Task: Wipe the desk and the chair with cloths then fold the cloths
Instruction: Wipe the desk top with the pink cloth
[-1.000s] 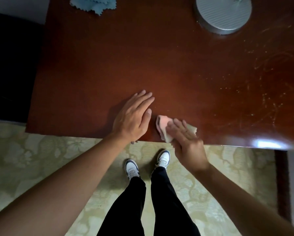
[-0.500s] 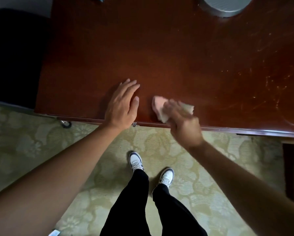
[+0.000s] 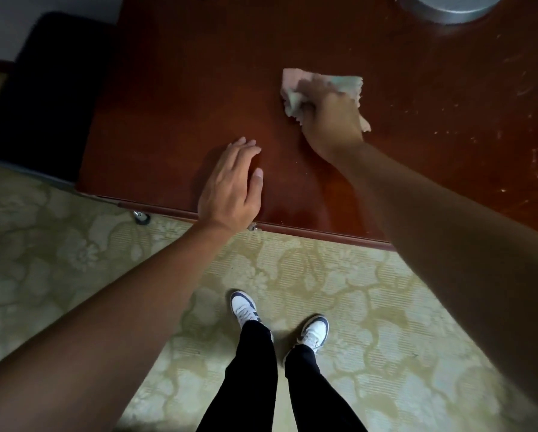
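A dark red wooden desk (image 3: 174,98) fills the upper part of the view. My right hand (image 3: 331,120) presses a pale pink cloth (image 3: 292,85) flat on the desk top, some way in from the front edge; the fingers cover most of the cloth. My left hand (image 3: 230,185) lies flat on the desk near its front edge, fingers together, holding nothing. The blue cloth and the chair seat are out of the view.
A round grey lamp base (image 3: 451,9) stands at the desk's far edge, upper right. A dark black piece of furniture (image 3: 43,88) sits left of the desk. A small caster (image 3: 141,217) shows under the front edge. My feet (image 3: 277,316) stand on patterned green carpet.
My right hand has slid the pink cloth away from the front edge, farther onto the desk and to the right. My left hand has stayed flat near the edge. The view has tilted down.
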`<state>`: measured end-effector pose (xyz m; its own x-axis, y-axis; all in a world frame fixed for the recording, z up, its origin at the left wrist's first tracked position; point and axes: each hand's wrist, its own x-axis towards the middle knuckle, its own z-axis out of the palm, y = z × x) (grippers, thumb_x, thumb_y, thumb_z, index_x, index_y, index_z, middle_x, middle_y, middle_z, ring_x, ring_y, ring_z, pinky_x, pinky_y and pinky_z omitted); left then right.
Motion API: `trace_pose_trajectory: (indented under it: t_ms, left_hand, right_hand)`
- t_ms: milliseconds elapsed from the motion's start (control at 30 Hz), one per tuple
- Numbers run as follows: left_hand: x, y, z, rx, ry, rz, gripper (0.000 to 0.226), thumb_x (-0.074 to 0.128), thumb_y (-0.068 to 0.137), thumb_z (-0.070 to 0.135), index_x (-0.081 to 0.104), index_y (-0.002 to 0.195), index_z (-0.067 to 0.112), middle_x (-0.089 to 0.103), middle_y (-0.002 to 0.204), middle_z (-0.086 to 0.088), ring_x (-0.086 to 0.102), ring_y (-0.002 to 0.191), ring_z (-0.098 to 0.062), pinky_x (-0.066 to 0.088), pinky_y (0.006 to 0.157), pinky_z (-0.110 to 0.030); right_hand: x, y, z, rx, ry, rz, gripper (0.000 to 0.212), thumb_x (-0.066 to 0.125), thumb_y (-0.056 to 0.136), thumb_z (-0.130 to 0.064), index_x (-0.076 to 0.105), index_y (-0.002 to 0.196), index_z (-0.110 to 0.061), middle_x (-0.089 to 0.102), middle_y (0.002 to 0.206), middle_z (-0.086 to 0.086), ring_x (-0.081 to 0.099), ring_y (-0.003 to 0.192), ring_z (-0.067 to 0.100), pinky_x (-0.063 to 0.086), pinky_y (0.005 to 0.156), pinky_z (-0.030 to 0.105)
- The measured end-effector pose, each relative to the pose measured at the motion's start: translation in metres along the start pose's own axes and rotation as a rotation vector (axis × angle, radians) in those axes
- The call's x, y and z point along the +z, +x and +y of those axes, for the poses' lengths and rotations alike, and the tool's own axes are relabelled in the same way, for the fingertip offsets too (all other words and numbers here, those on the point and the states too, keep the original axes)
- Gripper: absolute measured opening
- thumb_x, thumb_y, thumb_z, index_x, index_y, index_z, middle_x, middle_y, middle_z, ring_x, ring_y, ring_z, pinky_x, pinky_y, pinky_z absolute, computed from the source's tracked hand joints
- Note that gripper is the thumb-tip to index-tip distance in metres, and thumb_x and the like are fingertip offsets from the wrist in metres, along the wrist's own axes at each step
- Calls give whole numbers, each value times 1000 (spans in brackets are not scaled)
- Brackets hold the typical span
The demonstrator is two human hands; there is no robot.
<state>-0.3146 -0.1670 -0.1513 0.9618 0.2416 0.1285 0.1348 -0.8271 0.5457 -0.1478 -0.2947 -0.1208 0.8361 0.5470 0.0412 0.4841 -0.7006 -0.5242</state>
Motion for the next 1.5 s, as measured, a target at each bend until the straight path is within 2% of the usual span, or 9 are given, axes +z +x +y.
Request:
trace_pose_trajectory:
  t_ms: [300, 500, 633, 800, 900, 1067, 1200, 1367, 1500]
  left_hand:
    - [-3, 4, 3, -94, -55, 31, 43, 38, 100, 30, 55, 129, 3, 54, 140, -13, 41, 139, -26, 29, 118, -40]
    - [-2, 5, 3, -80, -94, 39, 42, 37, 101, 28, 56, 126, 2, 55, 138, -14, 41, 138, -27, 29, 118, -43]
    - [-3, 5, 1, -134, -166, 53, 46, 34, 102, 31, 54, 130, 1, 57, 136, -17, 46, 135, -31, 34, 113, -47]
    - [-4, 7, -4, -123, -229, 121, 43, 41, 97, 28, 58, 125, -1, 61, 131, -16, 50, 131, -32, 38, 110, -48]
    - [-5, 6, -9, -81, -265, 122, 43, 44, 97, 28, 60, 125, 1, 60, 134, -13, 48, 135, -27, 36, 113, -46]
    - [-21, 6, -33, -137, -191, 139, 46, 44, 96, 30, 55, 133, 5, 51, 145, -13, 36, 143, -28, 19, 123, -44]
    - [-42, 15, -63, -284, -190, 258, 51, 43, 97, 32, 49, 139, 4, 46, 149, -14, 34, 145, -29, 23, 121, -50]
    - [-43, 18, -64, -256, -255, 295, 54, 41, 98, 34, 48, 140, -1, 48, 148, -17, 37, 144, -32, 27, 118, -54]
    - [-42, 15, -68, -193, -245, 257, 59, 39, 98, 40, 49, 140, -1, 49, 148, -14, 35, 145, -28, 23, 121, -49]
  right_hand:
    - [24, -188, -32, -190, 72, -89, 51, 46, 79, -1, 67, 125, -10, 65, 130, 6, 56, 128, 21, 44, 109, 38]
    - [-3, -105, -9, 131, 86, 350, 35, 54, 91, -3, 66, 124, -8, 64, 131, 10, 57, 127, 24, 51, 99, 39]
    - [25, -63, -26, 48, -10, 127, 38, 43, 90, -5, 65, 121, -8, 62, 133, 11, 50, 133, 28, 42, 109, 45]
    - [57, -152, -76, -90, -32, 24, 52, 54, 75, 8, 64, 126, -2, 62, 133, 13, 52, 131, 26, 35, 115, 40]
    - [55, -173, -76, -99, -24, 5, 38, 53, 88, -1, 70, 121, -10, 62, 134, 5, 51, 133, 20, 37, 114, 41]
    - [48, -62, -41, 133, -120, 127, 43, 44, 99, -20, 54, 140, -11, 41, 152, 18, 31, 145, 34, 25, 119, 46]
    - [63, 32, -56, 85, -169, 32, 49, 36, 103, -23, 37, 151, -14, 22, 161, 15, 13, 151, 32, 11, 123, 45]
    - [106, 2, -127, -314, -228, -96, 51, 43, 94, -23, 50, 143, -10, 45, 151, 12, 37, 142, 34, 32, 114, 52]
    - [73, -57, -90, -378, -200, -242, 47, 52, 96, -30, 53, 142, -19, 45, 151, 4, 36, 144, 25, 34, 112, 46]
